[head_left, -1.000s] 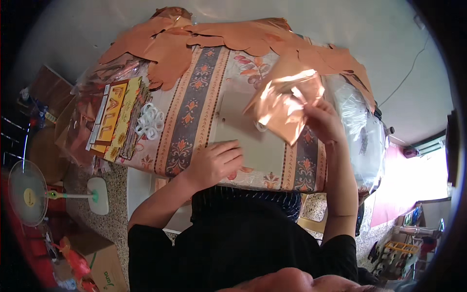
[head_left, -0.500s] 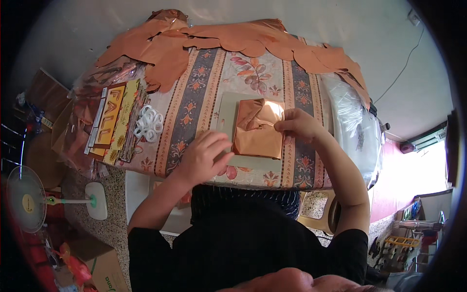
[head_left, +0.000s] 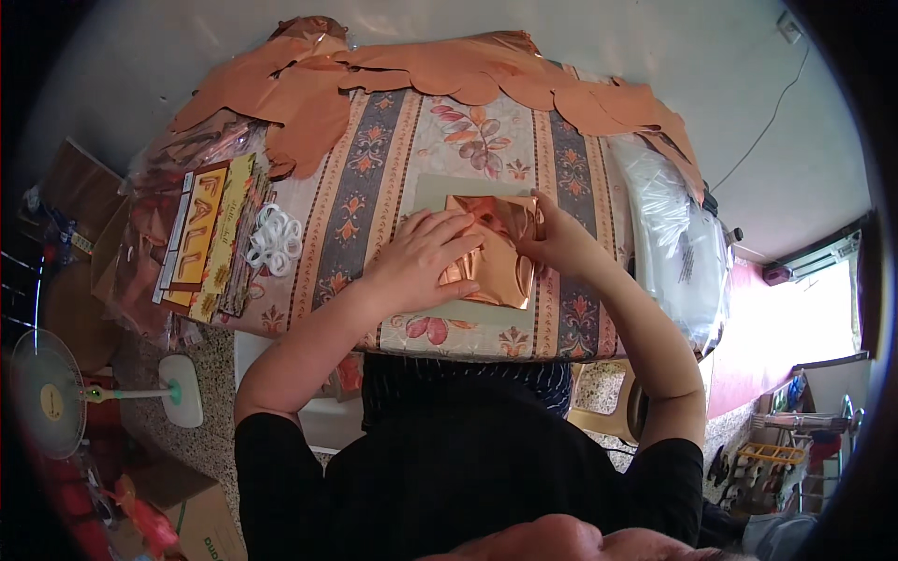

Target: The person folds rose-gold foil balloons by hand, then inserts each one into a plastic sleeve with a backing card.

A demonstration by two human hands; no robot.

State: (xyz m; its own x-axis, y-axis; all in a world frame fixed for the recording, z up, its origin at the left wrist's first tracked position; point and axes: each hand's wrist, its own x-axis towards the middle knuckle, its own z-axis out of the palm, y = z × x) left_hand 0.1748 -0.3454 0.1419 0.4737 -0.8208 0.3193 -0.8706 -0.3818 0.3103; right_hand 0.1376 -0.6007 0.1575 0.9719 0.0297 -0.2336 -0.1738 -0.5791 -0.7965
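Note:
A shiny copper foil sheet [head_left: 496, 271] lies on a pale card [head_left: 432, 192] in the middle of the table. My left hand [head_left: 421, 257] lies flat on the foil's left part, pressing it down. My right hand [head_left: 552, 238] holds the foil's right edge, where a fold stands up. Both hands touch the same sheet.
The table carries a flowered striped cloth [head_left: 365, 178]. Copper leaf-shaped cutouts [head_left: 449, 70] lie along its far edge. Yellow and orange packets [head_left: 201, 238] and white rings [head_left: 273, 241] sit at the left, clear plastic bags [head_left: 678, 243] at the right. A fan [head_left: 47, 393] stands on the floor.
The foil sheet, held up in my right hand a second ago, has come down onto the card. My left hand has moved onto it.

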